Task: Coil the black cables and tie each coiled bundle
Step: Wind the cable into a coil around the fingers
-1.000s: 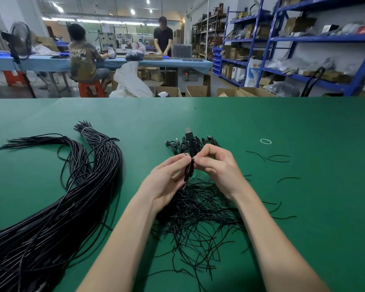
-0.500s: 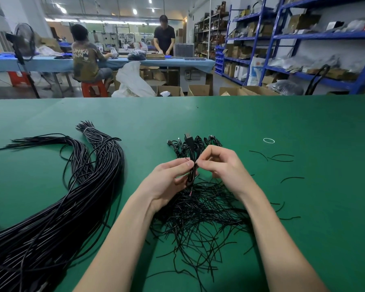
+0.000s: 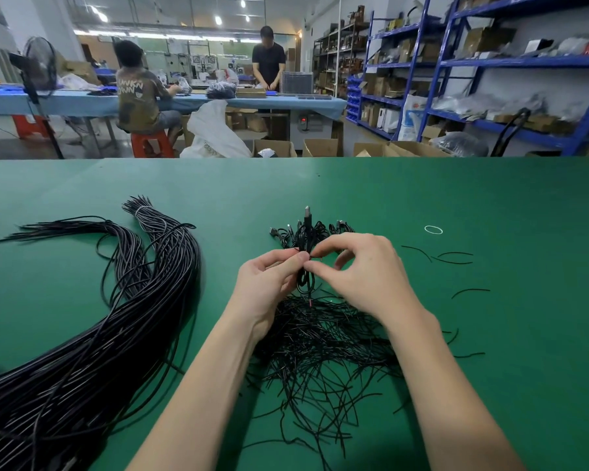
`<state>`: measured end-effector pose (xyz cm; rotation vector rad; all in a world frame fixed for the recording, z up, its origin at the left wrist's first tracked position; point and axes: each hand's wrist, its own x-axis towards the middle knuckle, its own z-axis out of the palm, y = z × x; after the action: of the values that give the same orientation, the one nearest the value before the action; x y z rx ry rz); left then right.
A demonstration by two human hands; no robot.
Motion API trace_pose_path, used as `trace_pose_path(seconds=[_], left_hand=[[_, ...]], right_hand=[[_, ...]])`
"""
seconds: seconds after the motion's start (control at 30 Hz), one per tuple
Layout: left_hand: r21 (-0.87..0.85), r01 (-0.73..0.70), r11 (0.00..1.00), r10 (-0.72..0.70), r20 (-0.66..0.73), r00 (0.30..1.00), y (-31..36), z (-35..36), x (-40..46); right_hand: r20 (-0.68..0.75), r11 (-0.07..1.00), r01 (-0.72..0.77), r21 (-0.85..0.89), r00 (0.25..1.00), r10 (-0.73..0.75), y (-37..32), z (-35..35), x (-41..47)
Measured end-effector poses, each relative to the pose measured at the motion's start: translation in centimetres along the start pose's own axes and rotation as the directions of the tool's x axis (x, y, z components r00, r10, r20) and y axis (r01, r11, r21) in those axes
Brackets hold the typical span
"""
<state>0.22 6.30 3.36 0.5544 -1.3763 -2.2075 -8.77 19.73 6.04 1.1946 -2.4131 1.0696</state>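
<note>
Left hand (image 3: 269, 283) and right hand (image 3: 361, 273) both pinch a coiled black cable bundle (image 3: 305, 266) held upright above the green surface (image 3: 490, 198), USB plug (image 3: 307, 212) on top. Loose black tie wires (image 3: 320, 341) heaped under the wrists. Finished coils (image 3: 312, 229) just behind. Long uncoiled cables (image 3: 92, 334) far left. White rubber band (image 3: 433, 229) right, apart.

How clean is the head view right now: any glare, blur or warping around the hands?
Head view: even overhead light, soft shadows under the left hand and right hand; both sharp, as is the coiled cable they pinch. Wide-angle warping bends the blue shelving; ceiling lamps blow out.
</note>
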Motion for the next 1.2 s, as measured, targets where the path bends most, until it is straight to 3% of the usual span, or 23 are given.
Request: trace_pose_path(seconds=[0.3, 0.47, 0.7, 1.2], left_hand=[[-0.148, 0.23, 0.962, -0.213, 0.123, 0.969, 0.7, -0.7, -0.3], [-0.129, 0.185, 0.974, -0.172, 0.108, 0.979, 0.9, -0.3, -0.4], [-0.17, 0.156, 0.973, -0.142, 0.087, 0.986, 0.8, 0.0, -0.4], [-0.129, 0.135, 0.982, -0.118, 0.137, 0.984, 1.4, -0.6, -0.3]], right_hand=[[0.003, 0.981, -0.074, 0.179, 0.997, 0.075, 1.0, 0.2, 0.4], [0.0, 0.986, -0.056, 0.155, 0.998, 0.056, 0.6, -0.1, 0.5], [-0.037, 0.999, 0.025, -0.039, 0.999, -0.026, 0.1, -0.1, 0.2], [-0.042, 0.994, 0.105, -0.042, 0.993, -0.107, 0.2, -0.3, 0.4]])
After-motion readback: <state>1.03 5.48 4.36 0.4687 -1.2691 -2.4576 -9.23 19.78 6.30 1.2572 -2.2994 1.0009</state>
